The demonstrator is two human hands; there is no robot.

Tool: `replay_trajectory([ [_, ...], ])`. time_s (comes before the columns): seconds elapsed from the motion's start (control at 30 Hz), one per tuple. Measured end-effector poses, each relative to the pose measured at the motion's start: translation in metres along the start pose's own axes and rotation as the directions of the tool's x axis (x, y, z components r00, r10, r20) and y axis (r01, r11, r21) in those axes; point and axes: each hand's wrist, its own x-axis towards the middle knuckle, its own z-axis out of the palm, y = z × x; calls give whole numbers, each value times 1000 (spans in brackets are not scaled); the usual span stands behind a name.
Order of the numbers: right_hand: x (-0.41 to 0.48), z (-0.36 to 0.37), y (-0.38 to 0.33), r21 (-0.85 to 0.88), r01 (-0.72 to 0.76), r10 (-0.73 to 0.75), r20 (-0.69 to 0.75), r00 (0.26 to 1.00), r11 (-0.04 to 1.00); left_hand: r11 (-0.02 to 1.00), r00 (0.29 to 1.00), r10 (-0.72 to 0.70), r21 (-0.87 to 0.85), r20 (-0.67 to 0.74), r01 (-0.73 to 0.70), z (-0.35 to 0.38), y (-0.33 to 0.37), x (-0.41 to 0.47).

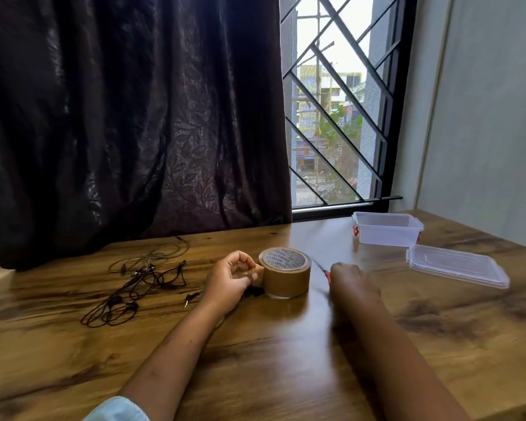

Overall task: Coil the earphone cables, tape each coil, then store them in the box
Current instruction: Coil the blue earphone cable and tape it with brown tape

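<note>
Brown on wood: found the tape roll (285, 272) lying flat on the wooden table (286, 344). Caught the left hand (231, 279) against its left side, fingers curled, pinching the roll's loose end. Glimpsed a dark bundle (253, 291) just under that hand, too hidden to name. Saw the right hand (351, 282) right of the roll, blurred, a red-handled tool (327, 274) poking out beyond it; could not tell whether clenched round it. Spotted the earphone cables (140, 281) loose and tangled at left, well apart from the open box (386, 229) at far right. Noticed the lid (456, 265) beside it, nearer.
</note>
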Motion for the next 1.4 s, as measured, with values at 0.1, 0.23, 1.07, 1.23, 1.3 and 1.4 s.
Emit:
replay_trajectory([
  [0.1, 10, -14, 9, 120, 28, -24, -33, 999, 992, 999, 999, -23, -34, 49, 24, 1, -2, 1],
  [0.23, 13, -42, -2, 374, 131, -161, 50, 986, 918, 996, 994, 25, -90, 103, -15, 10, -4, 1],
  [1.07, 14, -75, -86, -489, 568, -582, 141, 801, 662, 936, 998, 51, 348, 28, -58, 6, 4, -2],
  [1.23, 14, -67, -98, -549, 546, -594, 109, 797, 633, 942, 999, 42, 334, 10, -43, 4, 5, -3],
  [1.3, 12, -66, -105, -568, 540, -587, 120, 801, 621, 947, 999, 36, 319, 15, -39, 3, 7, -4],
  [1.4, 10, -66, -114, -621, 534, -582, 148, 799, 575, 953, 999, 28, 300, 30, -36, 2, 10, -6],
])
